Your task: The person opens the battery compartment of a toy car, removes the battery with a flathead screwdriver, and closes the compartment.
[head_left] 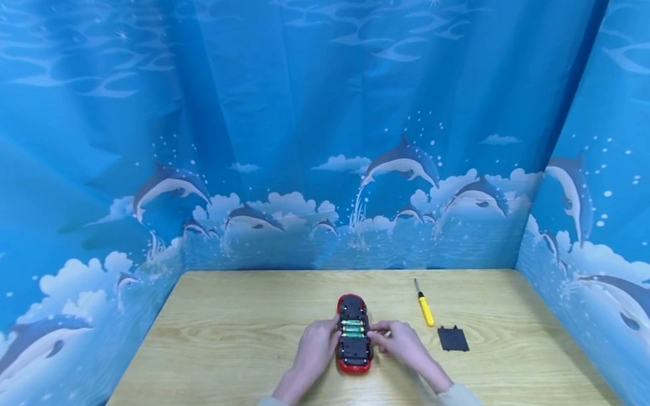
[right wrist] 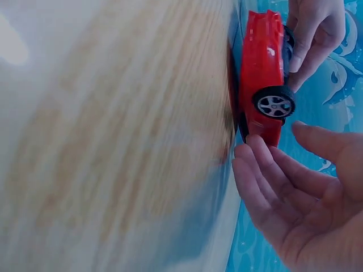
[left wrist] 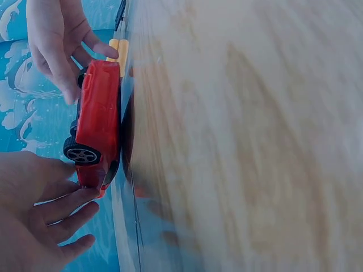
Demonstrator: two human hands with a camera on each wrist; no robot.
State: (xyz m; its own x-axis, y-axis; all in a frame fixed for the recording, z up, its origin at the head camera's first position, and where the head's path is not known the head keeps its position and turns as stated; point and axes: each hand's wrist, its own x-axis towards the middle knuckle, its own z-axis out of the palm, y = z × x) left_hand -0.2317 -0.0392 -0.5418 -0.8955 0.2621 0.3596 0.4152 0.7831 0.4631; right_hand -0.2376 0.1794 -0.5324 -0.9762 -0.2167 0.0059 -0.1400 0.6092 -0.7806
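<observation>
A red toy car (head_left: 355, 365) lies upside down on the wooden table, its black underside facing up. Green batteries (head_left: 353, 329) sit side by side in the uncovered compartment in its middle. My left hand (head_left: 315, 344) holds the car's left side, with the thumb over the edge of the underside and the fingers along the body. On the other side, my right hand (head_left: 398, 340) touches the car's flank beside the batteries. In the right wrist view, the right fingers (right wrist: 266, 164) reach along the red body fairly straight, while the thumb stands apart from it.
A screwdriver with a yellow handle (head_left: 425, 311) lies right of the car, its tip pointing away. Nearer and further right is a flat black battery cover (head_left: 453, 338). Blue dolphin-printed curtains (head_left: 309, 135) enclose the table (head_left: 227, 335) at the back and sides.
</observation>
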